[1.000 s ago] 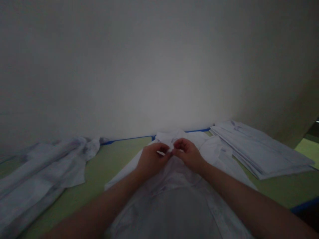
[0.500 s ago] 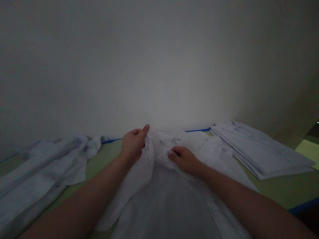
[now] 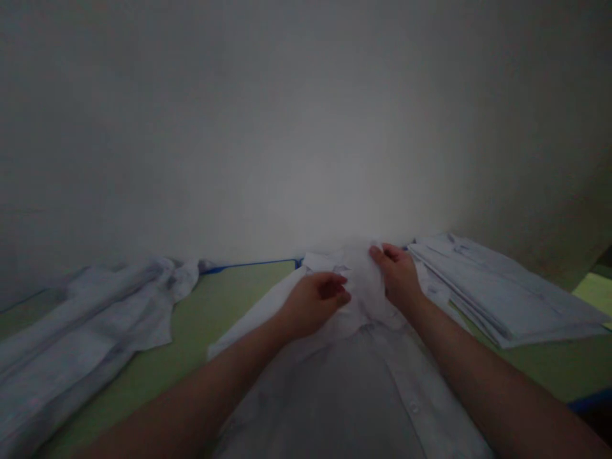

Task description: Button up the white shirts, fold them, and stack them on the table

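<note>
A white button-up shirt (image 3: 349, 395) lies spread in front of me, its body toward me and its collar part near the wall. My right hand (image 3: 399, 274) pinches a raised piece of its cloth between thumb and fingers at the far end. To the left of that, my left hand (image 3: 315, 303) is closed with curled fingers and thumb at the shirt's upper part; the exact bit of cloth in it is hard to make out. A button shows on the front edge at lower right.
On the right lies a stack of folded white shirts (image 3: 507, 287). Another white garment (image 3: 95, 325) is loosely spread at the left. The green tabletop (image 3: 239, 293) has a blue edge and stands against a plain wall (image 3: 306, 127).
My left hand has moved right and lower, away from the shirt's left side. The right hand has risen and shifted right, lifting cloth with it. The shirt's left part now lies flatter.
</note>
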Demonstrator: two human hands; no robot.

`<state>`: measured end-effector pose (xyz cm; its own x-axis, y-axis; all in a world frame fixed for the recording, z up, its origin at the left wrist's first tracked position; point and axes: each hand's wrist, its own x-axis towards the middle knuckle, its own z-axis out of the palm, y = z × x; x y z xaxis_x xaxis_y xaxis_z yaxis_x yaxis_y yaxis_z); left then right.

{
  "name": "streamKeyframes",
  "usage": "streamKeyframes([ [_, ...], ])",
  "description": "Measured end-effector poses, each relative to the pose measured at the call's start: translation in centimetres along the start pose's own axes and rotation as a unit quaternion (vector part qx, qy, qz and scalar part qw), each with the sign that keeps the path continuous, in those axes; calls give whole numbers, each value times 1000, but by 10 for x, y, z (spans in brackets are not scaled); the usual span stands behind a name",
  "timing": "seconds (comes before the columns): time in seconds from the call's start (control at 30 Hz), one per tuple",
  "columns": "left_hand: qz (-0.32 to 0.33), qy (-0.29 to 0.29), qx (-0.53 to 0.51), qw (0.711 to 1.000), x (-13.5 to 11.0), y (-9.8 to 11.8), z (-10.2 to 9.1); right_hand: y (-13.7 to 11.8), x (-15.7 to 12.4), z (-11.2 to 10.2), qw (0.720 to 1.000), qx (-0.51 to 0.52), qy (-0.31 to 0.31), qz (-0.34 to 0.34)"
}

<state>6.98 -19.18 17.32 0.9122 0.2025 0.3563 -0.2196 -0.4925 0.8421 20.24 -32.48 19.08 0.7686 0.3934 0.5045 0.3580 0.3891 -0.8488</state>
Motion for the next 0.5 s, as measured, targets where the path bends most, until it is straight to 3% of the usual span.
streamKeyframes([
  [0.1,43,84,12,995,8,1,-19,9,-15,13,989,-74,-128,13],
  [0.23,33,41,57,997,12,-3,-34,24,-25,23,967,-123,-222,19],
  [0.37,-9,1,104,995,12,-10,-39,28,-27,24,949,-78,-301,57],
  [0.5,-8,3,141,990,13,-11,-42,29,-26,24,947,-83,-300,76],
])
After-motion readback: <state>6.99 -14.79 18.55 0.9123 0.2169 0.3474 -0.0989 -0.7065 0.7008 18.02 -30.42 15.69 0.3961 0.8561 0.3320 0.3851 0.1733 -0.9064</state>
